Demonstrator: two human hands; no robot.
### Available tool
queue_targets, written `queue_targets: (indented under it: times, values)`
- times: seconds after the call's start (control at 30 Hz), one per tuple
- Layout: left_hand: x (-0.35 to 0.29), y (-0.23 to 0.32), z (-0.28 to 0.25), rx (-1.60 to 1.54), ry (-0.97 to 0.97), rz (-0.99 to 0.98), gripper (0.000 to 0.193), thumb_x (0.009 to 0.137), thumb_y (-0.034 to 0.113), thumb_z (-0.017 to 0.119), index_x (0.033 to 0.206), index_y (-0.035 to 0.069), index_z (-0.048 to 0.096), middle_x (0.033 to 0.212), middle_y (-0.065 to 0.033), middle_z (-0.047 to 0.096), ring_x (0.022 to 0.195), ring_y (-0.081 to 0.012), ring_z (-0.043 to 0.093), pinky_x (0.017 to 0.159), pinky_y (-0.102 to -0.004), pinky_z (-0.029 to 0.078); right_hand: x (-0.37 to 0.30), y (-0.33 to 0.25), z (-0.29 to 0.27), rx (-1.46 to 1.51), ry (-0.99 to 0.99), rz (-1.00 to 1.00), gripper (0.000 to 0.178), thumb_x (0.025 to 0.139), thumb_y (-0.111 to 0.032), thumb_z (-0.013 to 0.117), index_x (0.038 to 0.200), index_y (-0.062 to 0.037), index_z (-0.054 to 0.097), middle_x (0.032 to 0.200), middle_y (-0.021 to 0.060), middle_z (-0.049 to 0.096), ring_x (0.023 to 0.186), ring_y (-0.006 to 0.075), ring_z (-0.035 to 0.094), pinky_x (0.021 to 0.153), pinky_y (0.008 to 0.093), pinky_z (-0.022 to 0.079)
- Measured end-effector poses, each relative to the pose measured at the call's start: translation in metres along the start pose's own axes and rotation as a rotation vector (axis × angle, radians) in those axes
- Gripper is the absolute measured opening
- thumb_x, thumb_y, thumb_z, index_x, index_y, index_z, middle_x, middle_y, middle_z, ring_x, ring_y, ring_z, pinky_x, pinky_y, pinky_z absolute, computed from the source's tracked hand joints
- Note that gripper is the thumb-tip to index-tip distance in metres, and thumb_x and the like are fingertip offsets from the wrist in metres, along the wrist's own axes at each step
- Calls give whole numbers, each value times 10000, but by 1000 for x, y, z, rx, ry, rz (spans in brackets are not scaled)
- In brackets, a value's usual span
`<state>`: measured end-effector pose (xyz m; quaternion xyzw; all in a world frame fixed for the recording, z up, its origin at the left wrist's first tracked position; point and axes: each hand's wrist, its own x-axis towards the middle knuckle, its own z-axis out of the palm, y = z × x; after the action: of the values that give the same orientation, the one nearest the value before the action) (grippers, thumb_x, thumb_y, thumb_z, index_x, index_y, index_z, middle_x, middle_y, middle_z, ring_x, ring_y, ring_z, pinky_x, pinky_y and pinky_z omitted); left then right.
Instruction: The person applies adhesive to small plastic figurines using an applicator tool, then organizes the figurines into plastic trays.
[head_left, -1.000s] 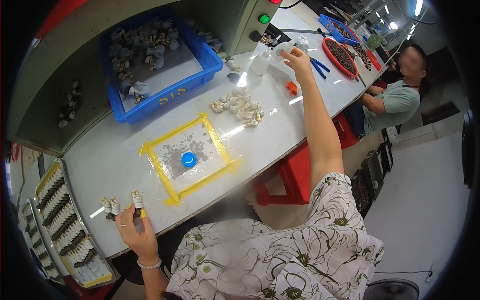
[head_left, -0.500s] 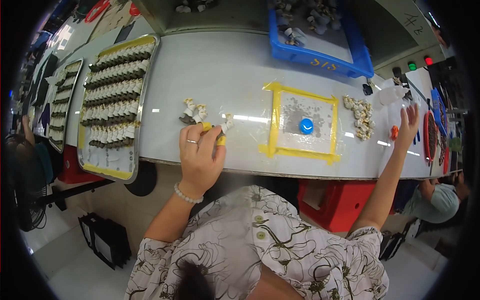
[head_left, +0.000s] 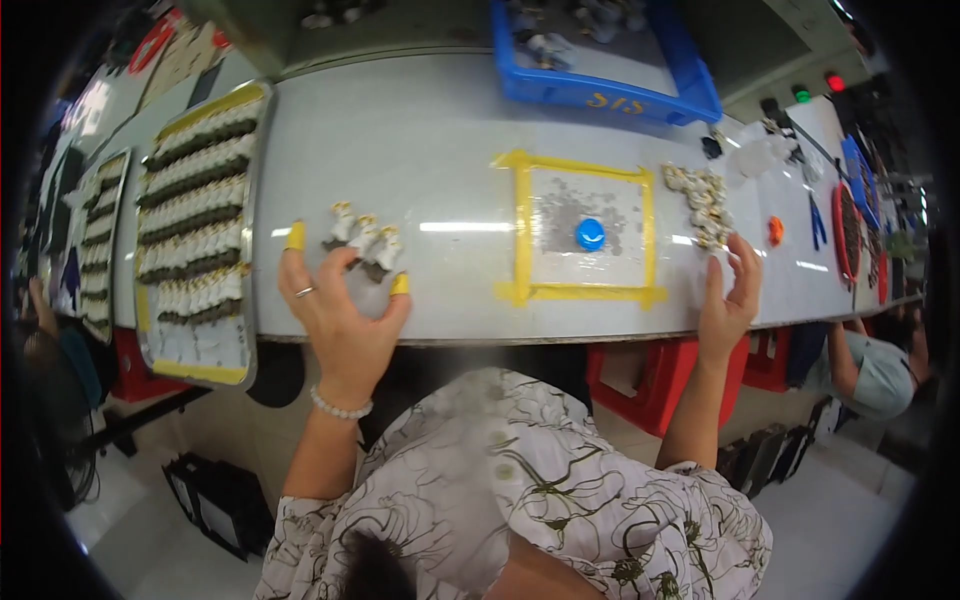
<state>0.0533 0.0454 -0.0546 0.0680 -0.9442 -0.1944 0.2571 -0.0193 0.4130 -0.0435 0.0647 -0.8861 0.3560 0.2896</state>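
My left hand (head_left: 345,305) has its fingers spread around a short row of small white figurines (head_left: 366,240) with yellowish tops and dark bases. Yellow covers sit on two of its fingertips, and it grips nothing. At the right, my right hand (head_left: 730,300) reaches to the lower end of a cluster of small white-and-gold pieces (head_left: 700,205). Its fingers are parted, with no piece visible between them. Between the hands, yellow tape frames a wet-spotted square (head_left: 570,270) on the white table (head_left: 440,300). A round blue object (head_left: 590,234) rests inside that frame.
At left stands a metal tray (head_left: 250,190) with several rows of similar figurines; a second tray (head_left: 105,235) lies beyond. A blue bin (head_left: 610,98) sits at the back. Farther right are an orange object (head_left: 775,231), a blue-handled tool (head_left: 816,222) and a red basket (head_left: 846,235).
My left hand has let go of a figurine, which now stands with the others, and its fingers have spread. My right hand has come down and inward to the white-and-gold pieces.
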Motion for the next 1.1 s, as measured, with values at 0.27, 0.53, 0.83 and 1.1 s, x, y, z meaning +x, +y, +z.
queue_targets:
  times: [0.27,0.53,0.83,1.1]
  values:
    - [11,-12,-3,-141,-84,-50,373,672,43,685,996,32,500,1199,-222,451,1092,-345,458,907,-407,384,27,-13,2,-11,-175,38,221,719,43,632,936,-1,637,902,107,616,803,205,597,727,274,466]
    - [14,-8,-3,-191,-32,11,470,633,77,710,1042,26,483,1121,-196,481,1072,-361,453,922,-431,366,34,-4,-9,-324,-277,17,223,718,-4,640,937,-18,599,964,107,587,813,245,581,715,322,469]
    - [13,-12,-8,-186,5,12,441,579,69,690,976,49,501,1045,-186,500,979,-364,471,841,-440,401,22,13,1,-216,-336,-34,173,768,26,576,937,-14,585,939,89,562,754,199,540,648,286,441]
    - [5,-30,-73,-221,153,-15,422,568,53,689,940,58,488,1008,-154,481,958,-332,480,805,-374,426,6,22,13,-114,-229,17,173,810,21,560,981,2,573,987,68,592,771,144,531,607,243,416]
